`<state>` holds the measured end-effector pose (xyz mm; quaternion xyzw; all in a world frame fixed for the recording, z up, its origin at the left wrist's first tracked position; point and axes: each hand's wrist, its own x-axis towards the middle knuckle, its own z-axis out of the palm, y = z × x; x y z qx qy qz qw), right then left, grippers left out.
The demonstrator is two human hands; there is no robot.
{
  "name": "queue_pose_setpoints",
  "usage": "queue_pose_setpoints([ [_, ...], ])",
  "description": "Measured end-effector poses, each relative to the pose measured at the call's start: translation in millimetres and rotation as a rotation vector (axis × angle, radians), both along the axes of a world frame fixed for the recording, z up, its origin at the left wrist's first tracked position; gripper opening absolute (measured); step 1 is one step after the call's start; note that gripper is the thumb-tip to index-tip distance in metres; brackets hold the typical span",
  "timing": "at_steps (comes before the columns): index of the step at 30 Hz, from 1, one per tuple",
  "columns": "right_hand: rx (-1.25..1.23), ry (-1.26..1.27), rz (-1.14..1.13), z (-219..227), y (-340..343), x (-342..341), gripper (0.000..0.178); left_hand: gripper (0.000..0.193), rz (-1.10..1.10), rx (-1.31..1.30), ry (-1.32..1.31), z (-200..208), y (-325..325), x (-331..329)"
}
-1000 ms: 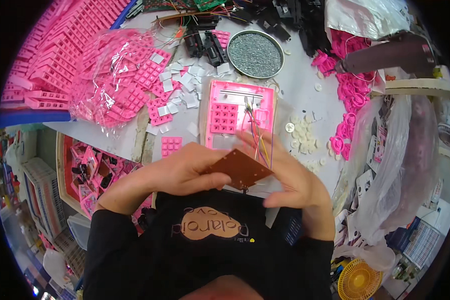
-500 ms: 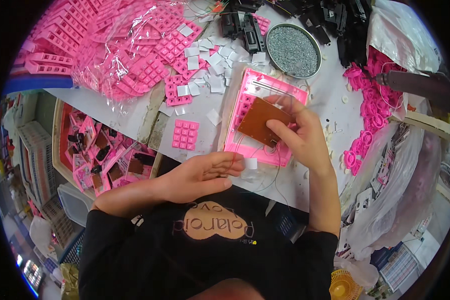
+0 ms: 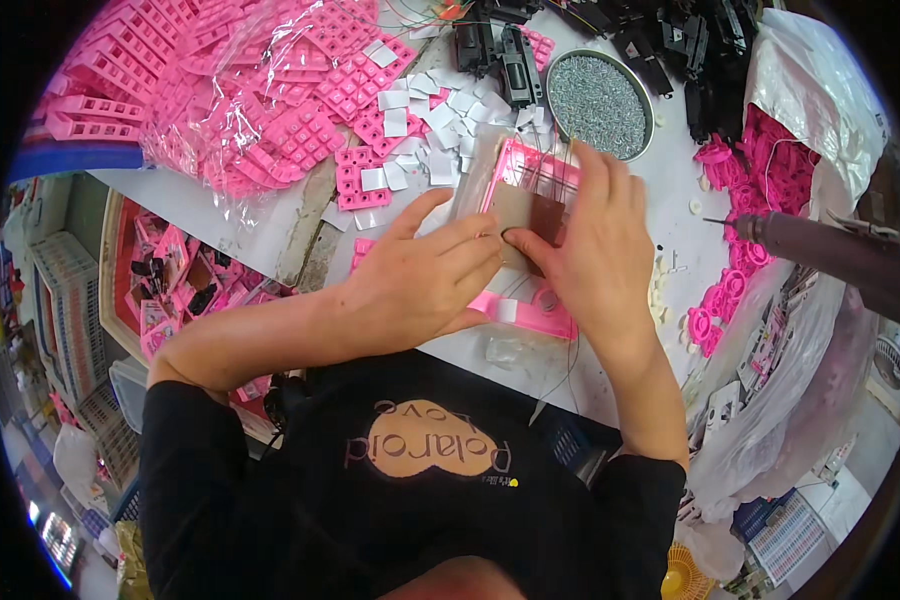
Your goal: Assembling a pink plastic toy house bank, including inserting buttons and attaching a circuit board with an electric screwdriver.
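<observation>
A white worktable point(image 3: 240, 225) is spanning the upper frame. Stacked plastic crates point(image 3: 55, 300) are sitting on the floor at left, below the table edge.

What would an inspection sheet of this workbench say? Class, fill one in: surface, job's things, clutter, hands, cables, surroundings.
Surface: white table, crowded.
Job's things: brown board over pink housing.
Clutter: pink keypads in clear bag, white squares, round dish of grey bits, black parts.
Hands: left hand and right hand both press on the board.
Cables: thin wires across housing.
Surroundings: crates of pink parts at left.
</observation>
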<state>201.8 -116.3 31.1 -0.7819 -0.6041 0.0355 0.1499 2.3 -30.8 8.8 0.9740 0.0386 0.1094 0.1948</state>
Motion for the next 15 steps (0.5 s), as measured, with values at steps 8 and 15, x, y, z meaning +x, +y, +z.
queue_pose_setpoints([
  [8,-0.111,-0.153,0.285,-18.2,-57.1,-29.5,0.049,0.063,-0.090,0.061,0.110,2.6,0.1,6.5],
  [15,-0.039,0.426,0.386,6.3,-57.3,27.5,0.050,0.066,-0.210,0.039,0.462,30.6,13.2,30.2],
])
